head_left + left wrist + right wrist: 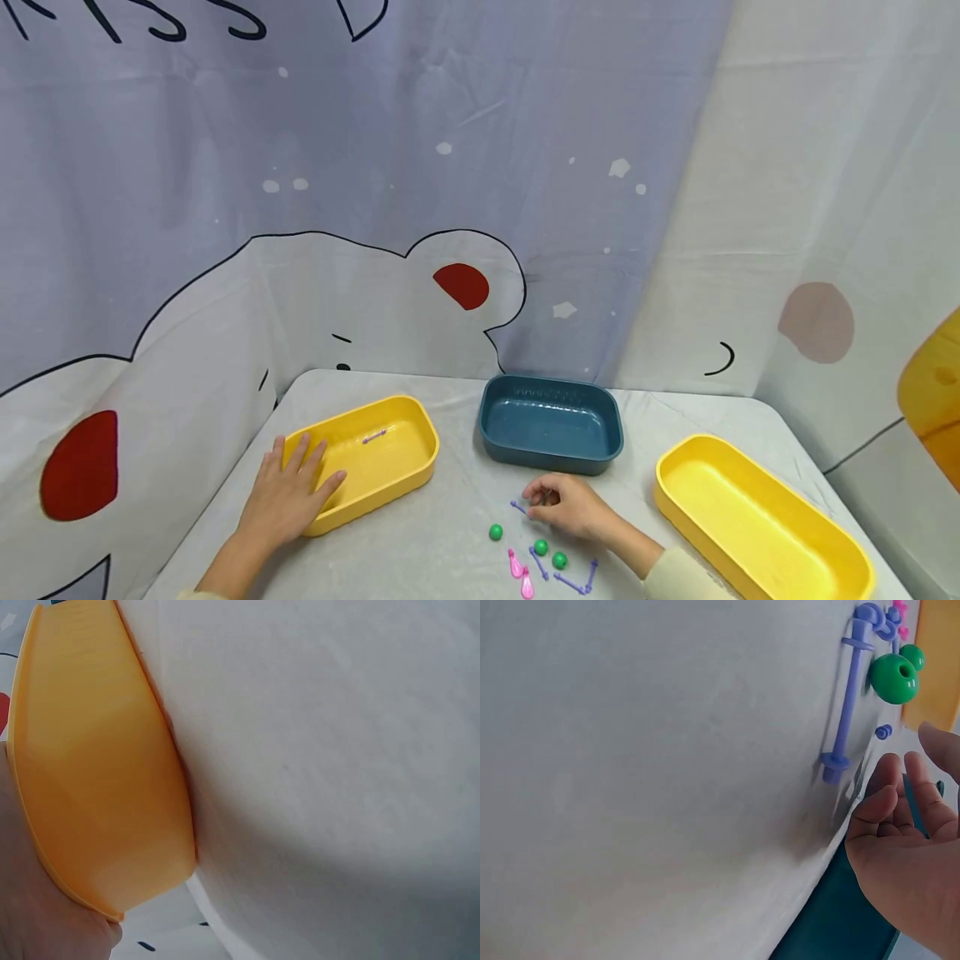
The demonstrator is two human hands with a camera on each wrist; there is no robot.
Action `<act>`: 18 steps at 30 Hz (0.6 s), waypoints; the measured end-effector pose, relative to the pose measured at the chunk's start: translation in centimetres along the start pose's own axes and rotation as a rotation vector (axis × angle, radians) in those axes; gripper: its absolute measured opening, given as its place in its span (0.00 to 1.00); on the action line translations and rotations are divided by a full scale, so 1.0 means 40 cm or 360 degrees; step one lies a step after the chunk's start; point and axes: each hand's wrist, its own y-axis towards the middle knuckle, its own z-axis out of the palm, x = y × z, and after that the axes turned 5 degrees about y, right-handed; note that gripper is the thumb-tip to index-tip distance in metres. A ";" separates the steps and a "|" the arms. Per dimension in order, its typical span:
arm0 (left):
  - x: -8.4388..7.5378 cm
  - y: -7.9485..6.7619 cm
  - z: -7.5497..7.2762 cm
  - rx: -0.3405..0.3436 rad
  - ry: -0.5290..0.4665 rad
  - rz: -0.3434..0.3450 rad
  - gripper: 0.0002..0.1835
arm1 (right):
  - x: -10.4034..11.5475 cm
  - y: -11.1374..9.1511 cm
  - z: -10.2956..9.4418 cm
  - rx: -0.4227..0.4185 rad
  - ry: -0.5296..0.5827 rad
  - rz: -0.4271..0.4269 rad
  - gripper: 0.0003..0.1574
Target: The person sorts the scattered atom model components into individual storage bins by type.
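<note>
My left hand (281,500) rests with spread fingers on the near left rim of a yellow tray (382,492). In the left wrist view, that hand (45,915) lies along the edge of the tray (97,765). One small purple stick (374,436) lies inside it. My right hand (570,506) is low over the table, fingers loosely bent, beside a purple stick (518,507) on the cloth. In the right wrist view, a gap shows between thumb and fingers of this hand (900,847), with nothing visibly held. Green beads (541,547) with holes lie close by.
Several more purple sticks (538,564) and two pink pieces (515,564) lie near the table's front. A dark teal tray (555,460) stands at the back middle. Another yellow tray (690,521) stands at the right. Printed cloth hangs behind.
</note>
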 end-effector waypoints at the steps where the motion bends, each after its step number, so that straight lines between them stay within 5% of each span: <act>1: 0.000 0.000 0.000 0.0007 -0.0003 -0.0005 0.43 | -0.002 0.000 0.002 0.0003 -0.0006 0.0001 0.10; 18: 0.000 0.003 -0.002 0.0029 -0.0002 -0.0018 0.44 | -0.019 -0.003 0.014 -0.0005 -0.0109 -0.0056 0.12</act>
